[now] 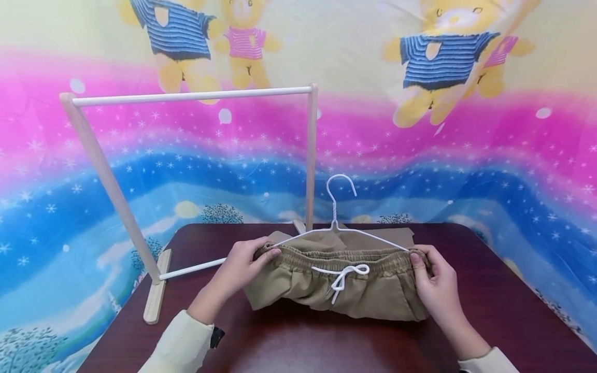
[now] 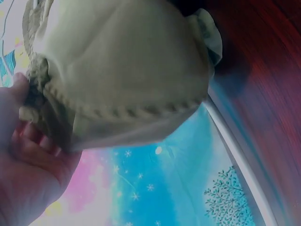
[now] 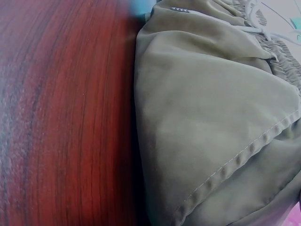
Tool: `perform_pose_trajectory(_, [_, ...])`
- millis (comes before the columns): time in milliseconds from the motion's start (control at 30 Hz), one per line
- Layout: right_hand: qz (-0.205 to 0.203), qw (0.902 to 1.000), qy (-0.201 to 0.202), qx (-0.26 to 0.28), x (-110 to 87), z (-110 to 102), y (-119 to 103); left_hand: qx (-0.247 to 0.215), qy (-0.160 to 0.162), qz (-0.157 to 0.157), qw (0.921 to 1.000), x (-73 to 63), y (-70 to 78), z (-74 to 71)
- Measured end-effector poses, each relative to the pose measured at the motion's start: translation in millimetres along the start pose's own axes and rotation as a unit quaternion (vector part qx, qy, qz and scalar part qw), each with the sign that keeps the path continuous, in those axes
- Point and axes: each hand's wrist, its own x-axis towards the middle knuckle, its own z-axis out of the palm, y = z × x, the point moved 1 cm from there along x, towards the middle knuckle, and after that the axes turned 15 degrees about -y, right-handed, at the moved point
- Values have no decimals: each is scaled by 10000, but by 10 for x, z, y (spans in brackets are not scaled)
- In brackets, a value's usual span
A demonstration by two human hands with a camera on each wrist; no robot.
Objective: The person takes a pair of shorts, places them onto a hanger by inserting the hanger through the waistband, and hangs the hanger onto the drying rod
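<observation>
Khaki pants [image 1: 336, 295] with a gathered elastic waistband and a white drawstring bow [image 1: 342, 277] are held up above the table, the waistband towards the top. My left hand [image 1: 240, 261] pinches the waistband's left end, thumb in front. At the opposite end, my right hand [image 1: 436, 280] grips the waistband the same way. A white wire hanger [image 1: 335, 223] stands hook up, its sloping arms reaching down to the waistband near both hands; its lower part is hidden by the cloth. The left wrist view shows a seamed side of the pants [image 2: 131, 70] beside my fingers.
Behind and to the left stands a rack with wooden posts [image 1: 109, 181], a white top bar [image 1: 196, 97] and a wooden foot [image 1: 156, 290]. Everything is on a dark red-brown table [image 1: 298, 342]. A printed cloth with bears [image 1: 261, 140] hangs behind the table.
</observation>
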Motion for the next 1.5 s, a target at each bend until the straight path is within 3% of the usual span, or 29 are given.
perform_pose_trajectory(267, [-216, 9998, 20, 55, 29, -21, -6, -40, -810, 30, 9967, -5, -62, -24])
perform_pose_trajectory(367, [-229, 9997, -18, 58, 46, -20, -22, -65, -768, 135, 9969, -7, -80, -26])
perform_pose_trajectory(467, [-149, 9996, -125, 192, 66, -7, -16, 122, -351, 232, 9990, -3, -89, -20])
perform_pose_trajectory(567, [-21, 9990, -253, 366, 88, 3, 1, 456, 290, 240, 9983, 5, -78, -19])
perform_pose_trajectory(700, [220, 9972, -450, 547, 126, -9, 25, 826, 1043, 132, 9910, 37, -39, -37])
perform_pose_trajectory(833, [563, 9941, -749, 553, 185, -45, 39, 994, 1561, 97, 9827, 91, 11, -82])
perform_pose_trajectory(967, [1169, 9830, -1208, 740, 228, -65, 46, 862, 2033, 185, 9751, 140, 79, -173])
perform_pose_trajectory(1067, [1508, 9671, -1847, 884, 251, -39, 44, 760, 2420, 317, 9668, 184, 135, -287])
perform_pose_trajectory(1200, [1514, 9474, -2623, 1033, 282, 71, 42, 765, 2798, 556, 9554, 282, 236, -456])
perform_pose_trajectory(1333, [1361, 9353, -3034, 1212, 294, 222, 55, 681, 3060, 766, 9465, 388, 413, -578])
perform_pose_trajectory(1467, [1058, 9302, -3308, 1188, 299, 410, 34, 469, 3271, 900, 9395, 482, 615, -644])
perform_pose_trajectory(1500, [932, 9352, -3257, 1035, 306, 466, 20, 413, 3302, 938, 9384, 507, 659, -653])
